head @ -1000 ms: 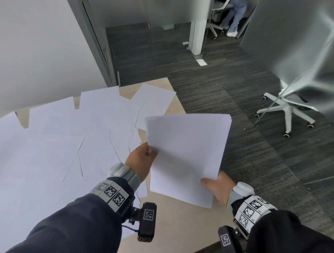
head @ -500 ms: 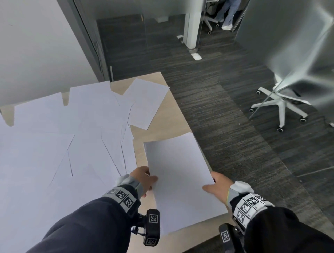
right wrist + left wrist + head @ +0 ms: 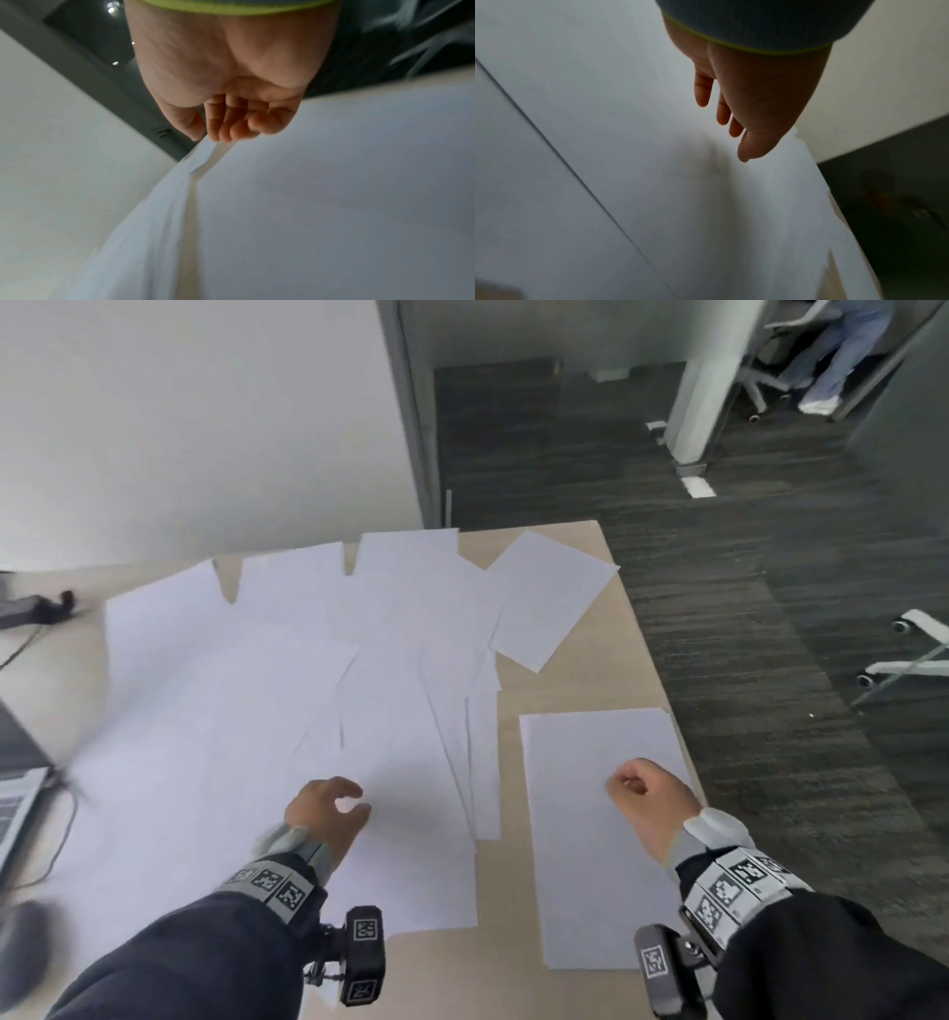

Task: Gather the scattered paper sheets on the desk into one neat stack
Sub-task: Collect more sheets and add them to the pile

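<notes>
Paper stack (image 3: pixel 580 855), right hand (image 3: pixel 649 796) loosely curled (empty), left hand (image 3: pixel 323 814) relaxed

stack (image 3: pixel 585 875) right on desk (image 3: pixel 560 680), scattered sheets (image 3: pixel 267 711) left
</notes>
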Demonstrator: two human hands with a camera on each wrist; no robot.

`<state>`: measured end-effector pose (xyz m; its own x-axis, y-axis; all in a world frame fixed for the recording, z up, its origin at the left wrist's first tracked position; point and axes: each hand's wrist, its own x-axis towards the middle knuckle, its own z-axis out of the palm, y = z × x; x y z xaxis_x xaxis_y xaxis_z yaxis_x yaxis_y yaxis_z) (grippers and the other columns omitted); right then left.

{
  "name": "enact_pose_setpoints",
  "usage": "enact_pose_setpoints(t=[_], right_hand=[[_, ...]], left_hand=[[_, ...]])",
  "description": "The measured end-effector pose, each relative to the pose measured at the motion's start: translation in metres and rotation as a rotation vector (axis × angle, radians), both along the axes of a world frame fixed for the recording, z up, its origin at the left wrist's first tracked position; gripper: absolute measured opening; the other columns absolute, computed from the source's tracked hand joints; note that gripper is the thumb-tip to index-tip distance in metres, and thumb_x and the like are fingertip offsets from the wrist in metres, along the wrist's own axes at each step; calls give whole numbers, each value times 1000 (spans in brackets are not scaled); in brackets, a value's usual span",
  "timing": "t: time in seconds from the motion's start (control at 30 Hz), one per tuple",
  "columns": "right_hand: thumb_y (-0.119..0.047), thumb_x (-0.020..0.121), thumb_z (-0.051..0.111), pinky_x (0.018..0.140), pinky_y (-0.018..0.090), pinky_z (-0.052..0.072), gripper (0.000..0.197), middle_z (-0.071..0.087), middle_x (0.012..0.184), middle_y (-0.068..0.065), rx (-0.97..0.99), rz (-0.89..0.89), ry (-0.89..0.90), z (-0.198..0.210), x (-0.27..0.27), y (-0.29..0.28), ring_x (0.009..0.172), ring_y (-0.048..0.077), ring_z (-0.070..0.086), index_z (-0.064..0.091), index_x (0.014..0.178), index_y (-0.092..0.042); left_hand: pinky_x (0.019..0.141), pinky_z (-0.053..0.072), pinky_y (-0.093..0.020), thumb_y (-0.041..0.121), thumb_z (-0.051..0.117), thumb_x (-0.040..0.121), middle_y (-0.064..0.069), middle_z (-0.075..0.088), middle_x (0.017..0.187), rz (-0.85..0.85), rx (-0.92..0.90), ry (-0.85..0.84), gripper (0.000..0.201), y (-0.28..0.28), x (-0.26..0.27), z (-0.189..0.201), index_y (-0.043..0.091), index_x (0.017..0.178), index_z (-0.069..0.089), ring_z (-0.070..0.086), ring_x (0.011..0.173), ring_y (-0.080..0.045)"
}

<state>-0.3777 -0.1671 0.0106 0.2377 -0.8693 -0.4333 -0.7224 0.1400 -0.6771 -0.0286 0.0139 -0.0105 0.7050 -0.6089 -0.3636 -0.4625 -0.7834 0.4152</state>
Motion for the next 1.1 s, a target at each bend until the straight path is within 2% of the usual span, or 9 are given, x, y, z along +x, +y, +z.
enact_pose_setpoints(t=[0.13, 0.27, 0.37, 0.47, 0.63, 0.73, 0.9, 1.0, 1.1], right_hand=[[-42, 81, 60, 67, 39, 57, 7, 69, 72, -3, 115, 186, -93, 1, 71, 24, 72, 21, 69, 63, 80, -36], [-35, 87, 64, 70, 39, 59, 7, 68, 92, 3, 229, 347, -109, 2, 123, 48, 88, 23, 69, 65, 91, -30], [-37, 87, 66, 82, 36, 57, 12, 65, 97, -5, 196, 424, -101, -4, 156, 63, 92, 15, 65, 65, 97, -31], [-36, 88, 66, 88, 26, 45, 18, 60, 110, -12, 88, 513, -16, -12, 193, 80, 104, 11, 58, 64, 105, -30], [-55, 81, 63, 111, 37, 32, 48, 36, 148, -16, -90, 693, 241, -19, 239, 110, 138, 12, 31, 53, 126, -40], [-62, 76, 63, 115, 42, 24, 62, 19, 157, -19, -118, 737, 364, -21, 252, 121, 146, 12, 16, 45, 133, -47], [-58, 73, 65, 114, 41, 23, 67, 12, 160, -20, -162, 718, 444, -24, 261, 131, 147, 12, 14, 40, 135, -50], [-56, 74, 66, 114, 41, 24, 67, 11, 160, -20, -158, 708, 454, -24, 262, 133, 147, 12, 15, 40, 136, -50], [-55, 74, 67, 114, 43, 26, 68, 11, 160, -20, -147, 700, 456, -25, 263, 134, 148, 12, 14, 40, 135, -49]], left_hand=[[107, 40, -43, 38, 73, 82, 2, 45, 147, 63, 141, -93, 40, 48, 27, -3, 34, 120, 62, 45, 130, -27], [115, 32, -51, 54, 68, 82, 2, 15, 166, 94, 282, -135, 73, 86, 49, -1, 38, 146, 38, 17, 151, -25], [118, 28, -55, 68, 64, 80, 0, 2, 169, 80, 354, -128, 91, 115, 73, 0, 38, 154, 20, 2, 156, -24], [120, 22, -55, 82, 61, 70, 3, -9, 169, 43, 411, -119, 113, 145, 104, -2, 39, 157, 4, -5, 156, -24], [123, 13, -51, 91, 56, 63, 8, -19, 167, -121, 398, -153, 128, 164, 139, -9, 36, 158, -10, -11, 155, -20], [121, 18, -50, 85, 59, 69, 10, -7, 168, -207, 303, -129, 121, 157, 147, -10, 34, 160, -3, -1, 155, -19], [110, 38, -47, 76, 63, 76, 5, 32, 154, -231, 252, -124, 96, 130, 167, -3, 34, 153, 25, 35, 139, -24], [104, 41, -45, 76, 64, 75, 5, 48, 137, -219, 305, -88, 80, 112, 176, 1, 34, 139, 40, 46, 126, -22], [97, 44, -44, 75, 67, 70, 5, 57, 117, -178, 311, -21, 68, 105, 182, -3, 34, 119, 44, 54, 107, -21]])
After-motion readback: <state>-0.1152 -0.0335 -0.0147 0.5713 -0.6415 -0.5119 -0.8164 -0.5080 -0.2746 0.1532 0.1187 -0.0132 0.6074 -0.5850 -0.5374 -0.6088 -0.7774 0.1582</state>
